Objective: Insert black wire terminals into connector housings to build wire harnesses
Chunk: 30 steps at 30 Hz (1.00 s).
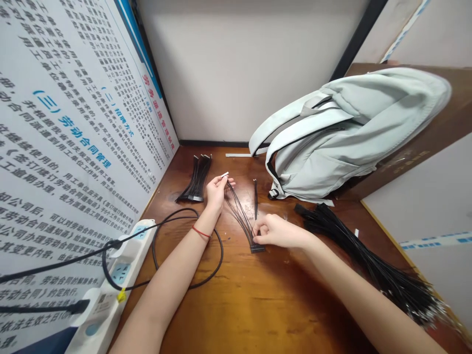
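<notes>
Two forearms [158,290] were nearest; L hand [218,191] pinched 1 wire harness [247,230], ctr, by its white plug [224,174], R hand [269,230] pinched it nr its black plug [257,250]; 2 wire bundles [344,236] lay at 10 & 4 o'clock.

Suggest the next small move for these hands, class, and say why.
Perhaps the right hand should draw the thin black wires together: they spread apart between the small white piece at the left hand and the flat black connector beside the right.
</notes>
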Tool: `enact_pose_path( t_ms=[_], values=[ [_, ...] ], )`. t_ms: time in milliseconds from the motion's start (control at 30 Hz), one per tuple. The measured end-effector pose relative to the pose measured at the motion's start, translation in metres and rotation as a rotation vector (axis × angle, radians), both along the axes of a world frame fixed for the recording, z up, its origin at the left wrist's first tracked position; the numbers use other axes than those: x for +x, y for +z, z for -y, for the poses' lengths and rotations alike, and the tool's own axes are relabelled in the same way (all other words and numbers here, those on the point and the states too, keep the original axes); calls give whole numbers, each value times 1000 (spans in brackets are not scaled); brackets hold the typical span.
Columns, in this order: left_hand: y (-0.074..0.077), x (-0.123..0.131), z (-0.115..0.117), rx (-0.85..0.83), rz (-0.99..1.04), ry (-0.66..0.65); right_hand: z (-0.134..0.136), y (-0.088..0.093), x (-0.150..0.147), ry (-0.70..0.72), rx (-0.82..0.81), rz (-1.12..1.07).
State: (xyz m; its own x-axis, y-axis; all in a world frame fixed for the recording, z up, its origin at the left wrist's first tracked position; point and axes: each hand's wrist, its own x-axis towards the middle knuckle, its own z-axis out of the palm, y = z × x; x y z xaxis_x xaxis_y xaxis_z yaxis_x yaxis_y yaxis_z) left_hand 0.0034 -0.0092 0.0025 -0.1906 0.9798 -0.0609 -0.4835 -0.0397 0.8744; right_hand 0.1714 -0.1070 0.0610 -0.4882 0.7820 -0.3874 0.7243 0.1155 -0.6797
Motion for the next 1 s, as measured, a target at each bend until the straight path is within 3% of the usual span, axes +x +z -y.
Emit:
enact_pose_path(
  t_ms=[167, 267, 433, 700, 1000],
  values=[
    [0, -1, 0, -2, -22, -27, 15, -13, 10, -173, 74, -174],
    [1, -1, 0, 0, -20, -38, 19, -17, 10, -240, 118, -163],
    [1, -1, 0, 4, -11, -34, 24, -14, 5, -266, 80, -106],
    [0, -1, -1, -12, -25, -27, 25, -21, 2, -301, 157, -56],
    [1, -1, 0, 6, -31, -36, 23, -15, -9, -346, 187, 66]
  ],
)
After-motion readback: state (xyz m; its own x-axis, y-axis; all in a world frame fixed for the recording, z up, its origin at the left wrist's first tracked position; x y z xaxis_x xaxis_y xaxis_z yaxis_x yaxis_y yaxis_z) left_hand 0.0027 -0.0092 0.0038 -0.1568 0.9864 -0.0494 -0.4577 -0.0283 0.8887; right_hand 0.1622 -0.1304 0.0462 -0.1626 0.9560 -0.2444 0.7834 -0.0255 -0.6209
